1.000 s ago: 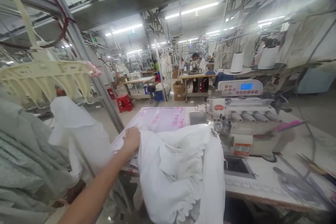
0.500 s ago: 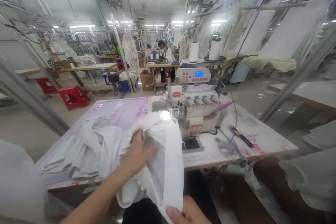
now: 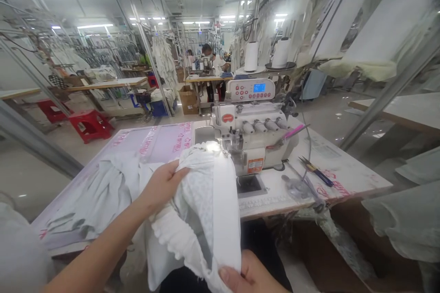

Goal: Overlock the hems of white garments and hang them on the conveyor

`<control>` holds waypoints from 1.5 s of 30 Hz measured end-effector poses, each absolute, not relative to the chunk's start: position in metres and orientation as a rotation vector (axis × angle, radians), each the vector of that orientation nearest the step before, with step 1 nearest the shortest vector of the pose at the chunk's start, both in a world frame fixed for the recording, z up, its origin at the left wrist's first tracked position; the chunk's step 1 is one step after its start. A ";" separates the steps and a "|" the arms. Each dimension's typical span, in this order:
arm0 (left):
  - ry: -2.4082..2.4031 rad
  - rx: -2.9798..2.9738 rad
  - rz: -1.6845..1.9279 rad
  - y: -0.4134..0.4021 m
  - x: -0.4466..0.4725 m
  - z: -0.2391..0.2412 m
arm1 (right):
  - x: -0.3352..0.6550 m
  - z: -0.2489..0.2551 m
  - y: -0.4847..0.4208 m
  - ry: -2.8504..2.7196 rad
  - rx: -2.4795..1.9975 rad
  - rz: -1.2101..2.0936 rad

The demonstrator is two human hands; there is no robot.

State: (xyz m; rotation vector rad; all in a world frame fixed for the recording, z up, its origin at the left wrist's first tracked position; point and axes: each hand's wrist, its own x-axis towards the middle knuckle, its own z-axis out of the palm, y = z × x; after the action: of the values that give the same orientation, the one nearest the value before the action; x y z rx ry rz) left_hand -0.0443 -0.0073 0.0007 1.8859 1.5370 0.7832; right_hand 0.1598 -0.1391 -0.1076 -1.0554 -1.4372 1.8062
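Note:
A white garment (image 3: 197, 183) with a smooth band (image 3: 227, 210) and a gathered, ruffled edge runs from the sewing machine (image 3: 254, 137) down toward my lap. Its upper end lies at the machine's needle area, under the lit spot. My left hand (image 3: 167, 183) grips the garment's cloth at the left of the opening, thumb toward the machine. Low in the view, my right hand (image 3: 247, 274) pinches the bottom end of the band between thumb and fingers. More white fabric (image 3: 96, 197) lies heaped on the table left of my left arm.
Yellow-and-blue snips (image 3: 316, 171) rest on the table right of the machine. Two white thread cones (image 3: 251, 57) stand behind it. Metal poles (image 3: 388, 73) rise on both sides. A red stool (image 3: 90, 124) stands on the floor at left. Another person (image 3: 208, 55) sits farther back.
My left hand has shifted left and up, out of the garment's opening, and now holds its edge. The garment hangs more spread below it. My right hand keeps its pinch. The view has tilted down slightly.

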 end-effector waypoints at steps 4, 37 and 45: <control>1.565 1.940 0.778 0.004 -0.040 0.001 | 0.160 -0.103 -0.124 -1.528 -0.861 1.768; 0.801 2.143 -0.155 -0.100 -0.011 -0.021 | 0.172 -0.074 -0.054 -1.497 -0.913 1.721; 0.860 1.646 0.033 -0.112 -0.014 -0.061 | 0.153 -0.100 -0.151 -1.443 -0.892 1.753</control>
State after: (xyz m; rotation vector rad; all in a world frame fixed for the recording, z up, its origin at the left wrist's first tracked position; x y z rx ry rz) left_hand -0.0138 -0.1116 -0.0607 1.6464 0.8604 0.0329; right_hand 0.1525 -0.1509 -0.1000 -0.8917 -1.4432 1.7535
